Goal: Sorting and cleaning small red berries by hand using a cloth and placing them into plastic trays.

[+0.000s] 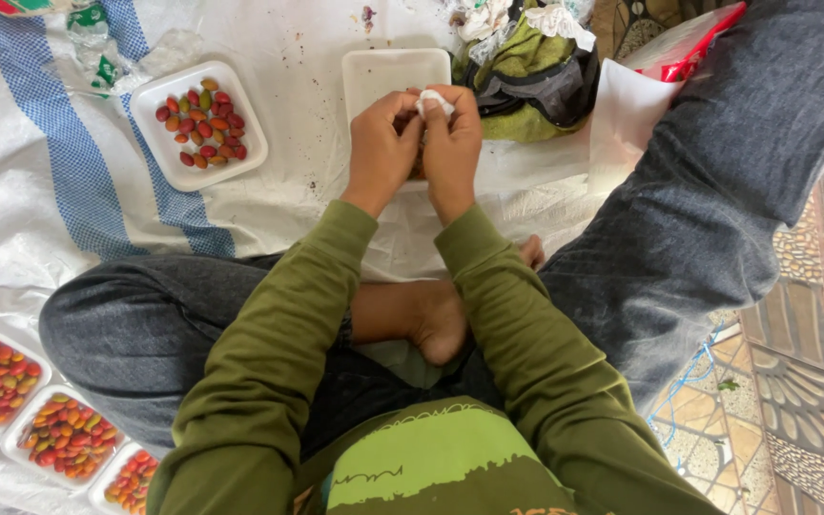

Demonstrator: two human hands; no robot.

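My left hand (381,148) and my right hand (452,143) are pressed together above the near edge of an empty white foam tray (379,74). Both pinch a small crumpled white piece (434,101), like tissue or cloth, at the fingertips; what lies between the palms is hidden. To the left sits a white foam tray (240,153) holding several small red, orange and green oval fruits (202,124). I sit cross-legged on a white sheet with a blue stripe (59,143), in olive sleeves and grey trousers, one bare foot (426,319) showing.
Three more white trays of the same fruits (64,437) line the lower left. A heap of green and dark cloth with crumpled white paper (526,76) lies at the top centre. A white bag with red trim (665,57) sits beside it. Patterned floor tiles (803,362) run along the right.
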